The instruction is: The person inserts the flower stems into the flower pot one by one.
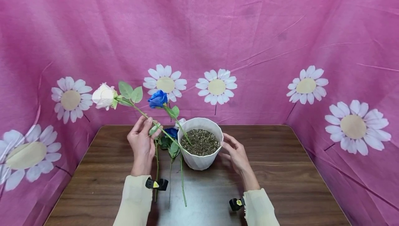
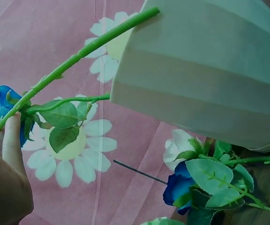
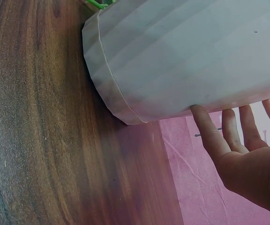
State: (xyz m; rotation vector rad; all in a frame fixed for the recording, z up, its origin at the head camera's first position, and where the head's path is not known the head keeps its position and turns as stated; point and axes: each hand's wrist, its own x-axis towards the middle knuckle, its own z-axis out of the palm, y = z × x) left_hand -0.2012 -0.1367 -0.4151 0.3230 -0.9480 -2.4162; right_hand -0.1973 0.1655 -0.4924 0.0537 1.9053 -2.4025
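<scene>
My left hand [image 1: 142, 139] pinches the green stem of a white rose [image 1: 104, 96], which slants down to the right. In the left wrist view the stem's cut end overlaps the outer wall of the white faceted pot [image 2: 200, 70]. Dark, crumbly soil [image 1: 204, 142] fills much of the pot. A blue rose [image 1: 158, 99] stands in it, leaning left over the rim. My right hand [image 1: 237, 153] rests on the pot's right side, fingertips against the wall and thumb near the rim; its fingers are mostly extended in the right wrist view.
Left of the pot, more roses lie on the brown wooden table [image 1: 274, 170]: a blue one [image 2: 178, 186], a white one [image 2: 176, 149] and a partly hidden bloom, their stems pointing toward me. A pink cloth [image 1: 265, 28] with printed daisies hangs around the table's back and sides.
</scene>
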